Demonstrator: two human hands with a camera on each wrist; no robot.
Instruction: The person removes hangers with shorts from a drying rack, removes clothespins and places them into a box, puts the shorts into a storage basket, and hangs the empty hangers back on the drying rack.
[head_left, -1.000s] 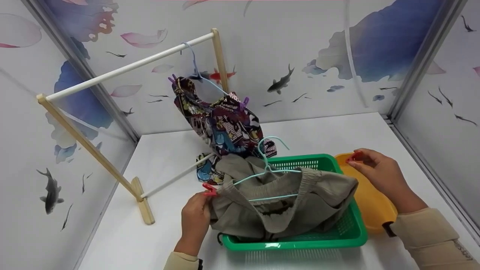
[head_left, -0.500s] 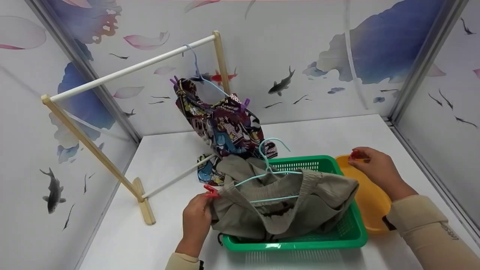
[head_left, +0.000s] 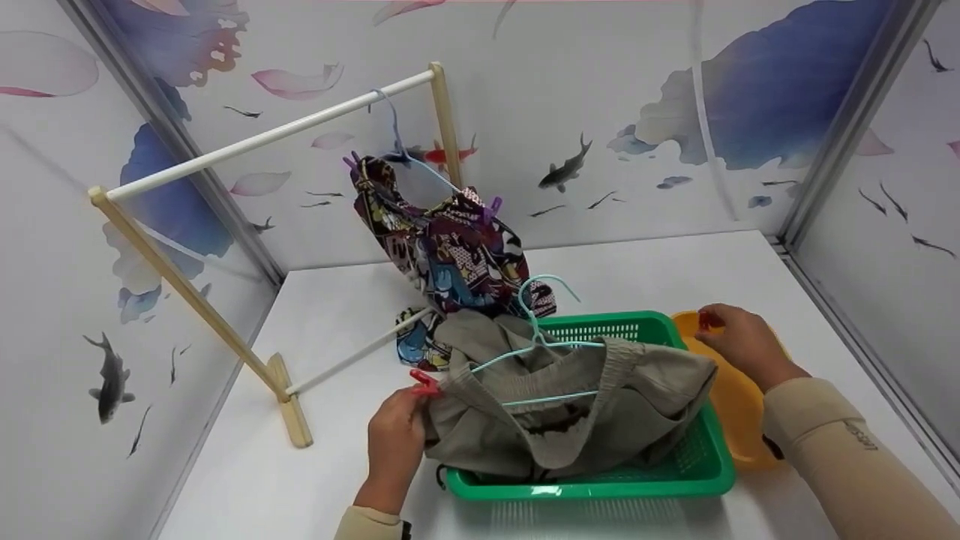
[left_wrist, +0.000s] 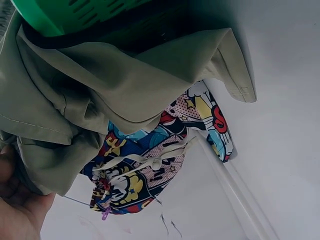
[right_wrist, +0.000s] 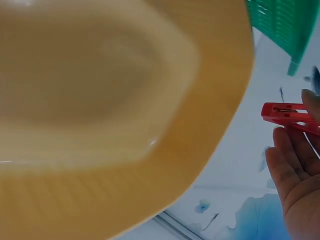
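Observation:
Olive-grey trousers with an elastic waistband lie over the green basket, a mint-green hanger inside the waist. My left hand grips the waistband's left end, where a red clothespin sits; in the left wrist view the cloth covers part of that hand. Over the yellow tray, my right hand pinches another red clothespin between thumb and fingers, clear of the trousers. The right wrist view shows that clothespin's free end pointing away from the fingertips.
At the left stands a rack with a white rail and wooden legs. Patterned cartoon-print clothing hangs from it on a blue hanger, held by purple clothespins. Printed walls enclose the white table.
My right hand has moved a little left, towards the basket, with the clothespin turning in its fingers. The left hand keeps its hold on the waistband.

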